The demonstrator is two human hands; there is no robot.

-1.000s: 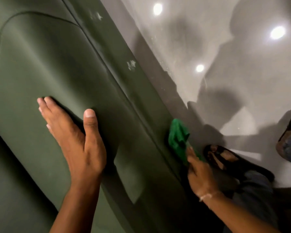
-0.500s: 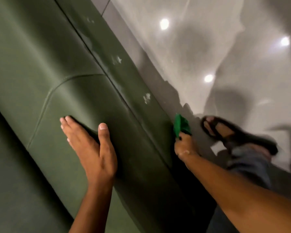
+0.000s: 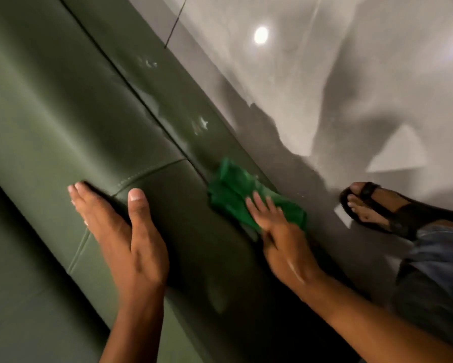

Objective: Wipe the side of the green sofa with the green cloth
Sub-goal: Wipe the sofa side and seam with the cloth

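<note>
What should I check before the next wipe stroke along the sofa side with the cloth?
1. Green cloth flat against the sofa side: ok, pressed on under the right hand.
2. Grip on the cloth: ok, open palm and fingers press it.
3. Left hand bracing: ok, flat on the sofa top, clear of the cloth.
4. Marks left to wipe: not ok, pale smudges show further along the side.
5. Foot in black sandal clear of the path: ok, on the floor beside the sofa.
6. Cloth clean enough: cannot tell.
</note>
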